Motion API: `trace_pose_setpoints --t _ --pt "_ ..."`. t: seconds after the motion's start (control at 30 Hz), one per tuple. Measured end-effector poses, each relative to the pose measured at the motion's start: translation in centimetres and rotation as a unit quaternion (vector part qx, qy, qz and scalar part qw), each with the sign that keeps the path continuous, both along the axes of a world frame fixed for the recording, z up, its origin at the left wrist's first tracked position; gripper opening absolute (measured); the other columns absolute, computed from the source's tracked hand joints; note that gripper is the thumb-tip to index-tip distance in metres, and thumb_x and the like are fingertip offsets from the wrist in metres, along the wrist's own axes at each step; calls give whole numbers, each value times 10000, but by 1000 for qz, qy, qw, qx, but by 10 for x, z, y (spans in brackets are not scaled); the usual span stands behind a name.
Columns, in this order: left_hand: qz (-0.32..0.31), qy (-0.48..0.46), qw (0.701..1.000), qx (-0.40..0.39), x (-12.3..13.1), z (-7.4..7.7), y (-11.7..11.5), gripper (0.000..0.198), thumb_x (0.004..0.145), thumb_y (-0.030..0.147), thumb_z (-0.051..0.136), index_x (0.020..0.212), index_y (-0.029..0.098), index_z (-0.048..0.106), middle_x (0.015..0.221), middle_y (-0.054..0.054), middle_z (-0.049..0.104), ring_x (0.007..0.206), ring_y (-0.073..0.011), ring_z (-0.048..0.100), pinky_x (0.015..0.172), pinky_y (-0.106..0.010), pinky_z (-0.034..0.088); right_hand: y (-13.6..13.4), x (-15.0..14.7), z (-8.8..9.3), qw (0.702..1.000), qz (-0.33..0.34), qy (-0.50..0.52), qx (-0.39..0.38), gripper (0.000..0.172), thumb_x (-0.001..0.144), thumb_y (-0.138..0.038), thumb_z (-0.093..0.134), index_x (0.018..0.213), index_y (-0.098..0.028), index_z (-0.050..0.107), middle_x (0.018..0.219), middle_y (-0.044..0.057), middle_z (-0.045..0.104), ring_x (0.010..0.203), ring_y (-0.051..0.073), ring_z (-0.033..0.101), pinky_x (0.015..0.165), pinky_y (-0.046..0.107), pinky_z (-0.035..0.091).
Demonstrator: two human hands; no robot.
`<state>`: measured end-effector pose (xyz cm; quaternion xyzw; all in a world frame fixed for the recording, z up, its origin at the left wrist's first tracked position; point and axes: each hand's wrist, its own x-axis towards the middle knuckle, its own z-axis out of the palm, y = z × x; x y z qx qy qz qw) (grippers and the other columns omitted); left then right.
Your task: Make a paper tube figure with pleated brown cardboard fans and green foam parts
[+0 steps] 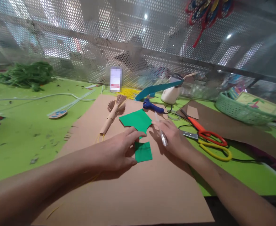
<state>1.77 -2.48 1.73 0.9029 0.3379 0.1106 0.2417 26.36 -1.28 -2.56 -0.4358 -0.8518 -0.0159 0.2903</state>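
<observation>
My left hand (121, 149) rests on a large brown paper sheet (133, 194), thumb and fingers apart. Its fingertips reach the lower end of a green piece shaped like a small shirt (136, 120), and the thumb lies by the left edge of a smaller green square (143, 152). A clear pen (163, 138) sits in my right hand (173, 136), whose fingertips are at the right edge of the green shirt shape. Behind my left hand lies a rolled brown paper figure (110, 120) with fanned pleats at its top and yellow strings at its bottom.
Red-handled and yellow-handled scissors (213, 138) lie right of my right hand. A blue glue gun (154, 106), a white container (170, 94) with a teal strip, and a lit phone (115, 78) stand farther back. A green basket (241, 108) is at right, green strands (27, 75) at left.
</observation>
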Motion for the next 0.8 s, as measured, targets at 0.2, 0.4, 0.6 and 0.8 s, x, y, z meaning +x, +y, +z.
trace_pose_setpoints --t 0.2,0.4,0.6,0.8 --pt "-4 -9 1000 10 0 0 -3 524 774 140 535 1277 218 410 1088 -50 496 919 -180 519 780 -290 442 -9 -1 12 999 -31 29 31 290 913 -205 516 1188 -148 588 1177 145 609 1083 286 513 953 464 408" --pt "-49 -32 998 17 -2 -1 -2 447 792 129 530 1223 203 438 1066 -47 486 962 -174 518 818 -275 442 -37 -34 15 982 51 125 -135 153 891 -170 569 1009 -170 668 929 58 682 896 188 615 808 315 480" --pt "-34 -66 997 -23 -2 -2 -1 522 724 105 555 1222 225 456 1022 -32 501 928 -177 526 800 -303 468 -34 -36 11 936 20 253 -242 161 859 -142 574 952 -176 701 920 46 728 836 170 663 755 292 512" --pt "86 -270 937 -205 4 -10 7 500 707 175 589 1190 206 462 1046 -55 547 899 -170 570 757 -310 504 -31 -34 13 877 1 381 -294 113 801 -252 655 870 -181 709 782 32 715 684 166 647 606 283 518"
